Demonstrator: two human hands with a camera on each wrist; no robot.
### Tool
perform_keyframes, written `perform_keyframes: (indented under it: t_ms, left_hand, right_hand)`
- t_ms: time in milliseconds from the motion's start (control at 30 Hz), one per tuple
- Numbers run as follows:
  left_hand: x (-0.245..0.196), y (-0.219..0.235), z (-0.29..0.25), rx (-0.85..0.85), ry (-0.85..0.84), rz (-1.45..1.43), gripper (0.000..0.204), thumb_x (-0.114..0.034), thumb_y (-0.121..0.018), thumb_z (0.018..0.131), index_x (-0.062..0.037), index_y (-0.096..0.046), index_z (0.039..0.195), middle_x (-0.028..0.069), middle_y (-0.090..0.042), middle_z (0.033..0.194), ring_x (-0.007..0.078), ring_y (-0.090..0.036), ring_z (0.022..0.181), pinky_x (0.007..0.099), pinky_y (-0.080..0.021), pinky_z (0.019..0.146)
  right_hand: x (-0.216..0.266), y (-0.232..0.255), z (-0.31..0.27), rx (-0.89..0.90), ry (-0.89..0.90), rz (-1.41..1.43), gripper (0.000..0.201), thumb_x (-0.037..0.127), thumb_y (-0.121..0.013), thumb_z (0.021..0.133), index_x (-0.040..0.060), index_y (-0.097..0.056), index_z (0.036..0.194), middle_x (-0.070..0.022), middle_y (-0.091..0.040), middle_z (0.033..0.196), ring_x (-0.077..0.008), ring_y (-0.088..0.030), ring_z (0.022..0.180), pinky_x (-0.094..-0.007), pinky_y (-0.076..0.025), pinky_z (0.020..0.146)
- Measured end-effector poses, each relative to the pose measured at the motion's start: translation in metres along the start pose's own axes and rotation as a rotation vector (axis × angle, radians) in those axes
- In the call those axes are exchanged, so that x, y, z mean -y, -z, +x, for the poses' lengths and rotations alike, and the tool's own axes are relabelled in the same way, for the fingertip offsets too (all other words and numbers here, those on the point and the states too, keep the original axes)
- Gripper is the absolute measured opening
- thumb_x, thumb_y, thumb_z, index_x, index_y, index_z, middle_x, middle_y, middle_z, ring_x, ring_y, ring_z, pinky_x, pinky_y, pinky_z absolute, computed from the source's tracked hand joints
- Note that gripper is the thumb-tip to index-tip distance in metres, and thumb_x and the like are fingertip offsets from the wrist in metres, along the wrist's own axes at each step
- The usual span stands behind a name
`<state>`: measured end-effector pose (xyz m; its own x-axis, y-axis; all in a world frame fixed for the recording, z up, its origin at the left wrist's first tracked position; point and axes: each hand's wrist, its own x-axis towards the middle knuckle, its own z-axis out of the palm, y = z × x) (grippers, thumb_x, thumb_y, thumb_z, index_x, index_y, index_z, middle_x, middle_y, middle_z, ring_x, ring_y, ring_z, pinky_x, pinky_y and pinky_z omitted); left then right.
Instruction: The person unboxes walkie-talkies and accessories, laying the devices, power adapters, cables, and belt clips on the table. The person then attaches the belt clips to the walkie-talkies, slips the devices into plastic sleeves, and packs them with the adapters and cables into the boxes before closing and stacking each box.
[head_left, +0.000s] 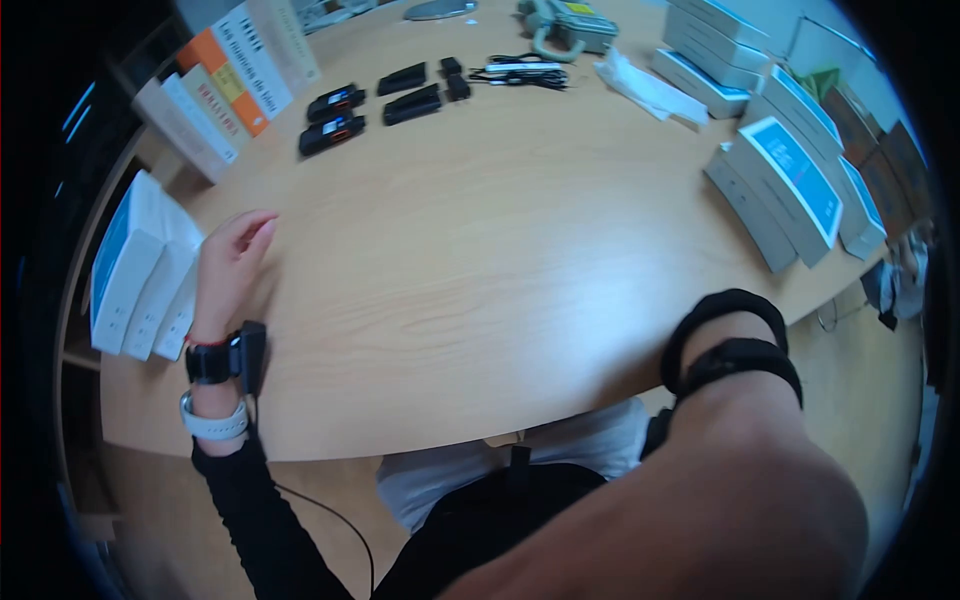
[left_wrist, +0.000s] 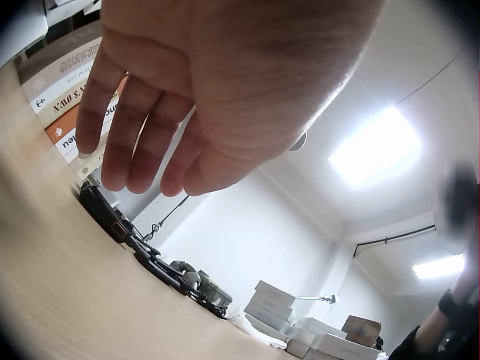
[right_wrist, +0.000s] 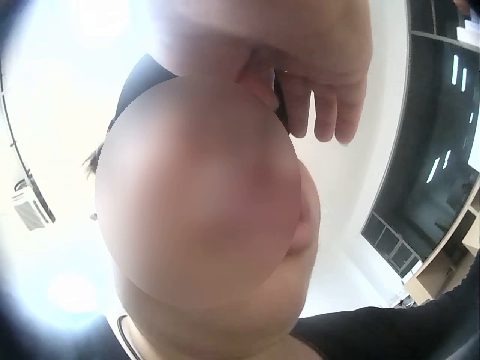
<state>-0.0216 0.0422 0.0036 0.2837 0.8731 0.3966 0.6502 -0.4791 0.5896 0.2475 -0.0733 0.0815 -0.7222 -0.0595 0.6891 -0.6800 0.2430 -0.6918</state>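
In the head view my left hand (head_left: 238, 257) is over the left side of the table, beside several upright white boxes (head_left: 150, 270). It holds nothing. The left wrist view shows the left hand (left_wrist: 225, 82) palm on, fingers loosely extended and slightly spread. My right arm is raised toward the head, so its hand falls outside the head view. The right wrist view has the right hand (right_wrist: 300, 60) up beside the person's head, with several fingers (right_wrist: 325, 112) pointing down nearly straight. Its thumb side overlaps the dark headwear (right_wrist: 146, 79).
Books (head_left: 225, 100) stand at the back left. Black devices (head_left: 332, 118), a bundle of cables (head_left: 520, 73) and a desk phone (head_left: 575, 25) lie along the back. A white cloth or tissue (head_left: 650, 90) and stacked white boxes (head_left: 780, 190) are on the right of the table (head_left: 420, 260).
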Motion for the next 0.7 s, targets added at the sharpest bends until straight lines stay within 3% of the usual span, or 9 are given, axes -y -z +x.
perform_keyframes:
  t_ms: [333,700]
  left_hand:
    - [0.004,0.001,0.003,0.046,0.079,-0.040,0.018,-0.010,-0.056,0.090,0.0016,-0.061,0.103,0.0036,-0.060,0.090,0.0093,-0.055,0.082,0.0216,-0.044,0.074]
    - [0.005,0.002,0.002,0.044,0.057,-0.020,0.019,-0.011,-0.056,0.090,0.0018,-0.061,0.103,0.0043,-0.060,0.088,0.0095,-0.055,0.080,0.0222,-0.044,0.072]
  right_hand:
    - [0.049,-0.008,-0.029,-0.110,-0.140,-0.149,0.019,0.009,-0.052,0.083,0.0037,-0.066,0.095,-0.0106,-0.063,0.081,-0.0234,-0.059,0.077,-0.0314,-0.046,0.074]
    - [0.058,-0.010,-0.023,-0.101,-0.187,-0.203,0.019,0.009,-0.052,0.083,0.0037,-0.065,0.095,-0.0107,-0.063,0.079,-0.0236,-0.060,0.076,-0.0314,-0.046,0.074]
